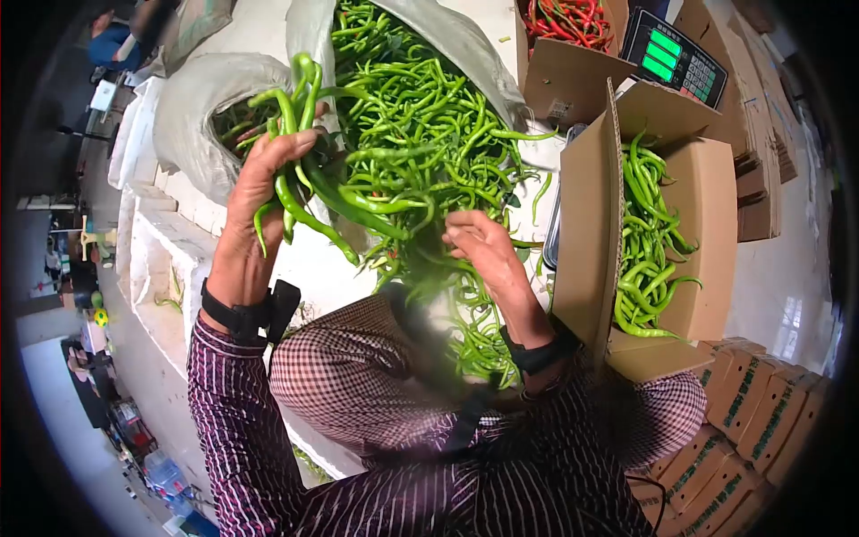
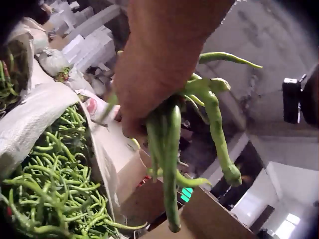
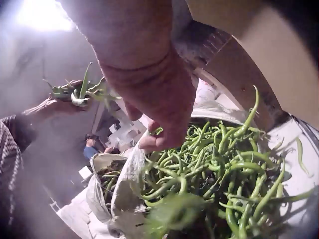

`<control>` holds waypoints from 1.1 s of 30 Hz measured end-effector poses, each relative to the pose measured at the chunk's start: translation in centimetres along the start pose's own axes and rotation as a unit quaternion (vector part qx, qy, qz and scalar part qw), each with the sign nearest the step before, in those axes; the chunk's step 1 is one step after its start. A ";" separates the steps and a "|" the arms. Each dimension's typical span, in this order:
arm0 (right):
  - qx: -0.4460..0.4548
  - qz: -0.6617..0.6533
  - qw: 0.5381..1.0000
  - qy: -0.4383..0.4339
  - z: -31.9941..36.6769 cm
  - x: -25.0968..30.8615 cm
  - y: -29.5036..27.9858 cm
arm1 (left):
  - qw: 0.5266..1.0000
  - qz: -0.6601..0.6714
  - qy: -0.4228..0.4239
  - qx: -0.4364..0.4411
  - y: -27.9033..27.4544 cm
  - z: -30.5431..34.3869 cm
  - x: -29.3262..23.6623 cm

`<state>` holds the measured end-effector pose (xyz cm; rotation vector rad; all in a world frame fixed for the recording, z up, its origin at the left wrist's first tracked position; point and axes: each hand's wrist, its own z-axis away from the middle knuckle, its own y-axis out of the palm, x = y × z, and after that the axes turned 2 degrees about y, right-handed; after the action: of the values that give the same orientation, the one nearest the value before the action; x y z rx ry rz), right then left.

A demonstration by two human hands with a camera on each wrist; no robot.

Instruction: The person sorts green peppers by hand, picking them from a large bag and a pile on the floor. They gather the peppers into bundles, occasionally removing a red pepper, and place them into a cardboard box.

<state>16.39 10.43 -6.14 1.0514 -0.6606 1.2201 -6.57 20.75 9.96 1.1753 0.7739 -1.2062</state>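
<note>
My left hand (image 1: 259, 179), raised at the left of the open sack, grips a bunch of long green chili peppers (image 1: 309, 210). Their curved ends stick out above and below the fingers, and several dangle beneath the fist in the left wrist view. Over the near part of the green chili pile (image 1: 429, 116) is my right hand (image 1: 490, 255), its fingers bent. A speck of green shows between its finger and thumb in the right wrist view; I cannot tell whether it is held. Below that hand is a blurred green chili (image 3: 177, 216).
To the right, a cardboard box (image 1: 586, 233) contains green chilies (image 1: 649, 233). Behind it stand a scale with a lit display (image 1: 667, 54) and a box of red chilies (image 1: 573, 22). Another sack (image 1: 183, 134) sits at the left. Stacked cartons (image 1: 734, 430) occupy the lower right.
</note>
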 end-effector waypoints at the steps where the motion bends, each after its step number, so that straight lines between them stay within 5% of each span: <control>1: 0.003 -0.010 1.000 0.011 0.7 0.2 -0.2 | 1.000 0.016 -0.001 0.011 -0.4 0.2 0.1; 5: 0.011 -0.044 0.998 0.033 3.3 1.0 -0.5 | 0.996 0.078 -0.001 0.050 0.7 2.6 -1.3; 11: 0.009 -0.079 0.997 -0.020 4.6 3.5 -0.3 | 0.994 -0.039 -0.004 0.100 4.6 8.1 -4.5; 14: -0.071 -0.071 0.986 -0.132 5.3 5.9 0.0 | 0.990 -0.012 -0.051 0.129 6.3 10.4 -4.0; 20: -0.060 -0.089 0.968 -0.227 7.9 12.0 -1.2 | 0.972 -0.020 -0.152 0.176 8.1 13.7 -2.2; 23: 0.098 0.030 0.954 -0.282 8.7 13.5 -1.5 | 0.962 -0.009 -0.188 0.198 9.3 15.2 -1.2; 27: 0.332 -0.072 0.932 -0.127 9.7 12.3 -0.7 | 0.957 0.035 -0.221 0.188 10.4 16.6 0.7; 30: 0.280 -0.108 0.949 -0.096 9.9 10.6 -1.3 | 0.940 0.095 -0.251 0.211 9.6 17.6 2.6; 33: 0.076 -0.109 0.988 -0.076 11.7 10.4 -2.2 | 0.937 0.168 -0.256 0.169 9.3 18.0 5.5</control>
<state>22.62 4.21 6.97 1.3187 -0.5588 1.0182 1.39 1.50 12.04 1.1339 -0.0326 -1.3021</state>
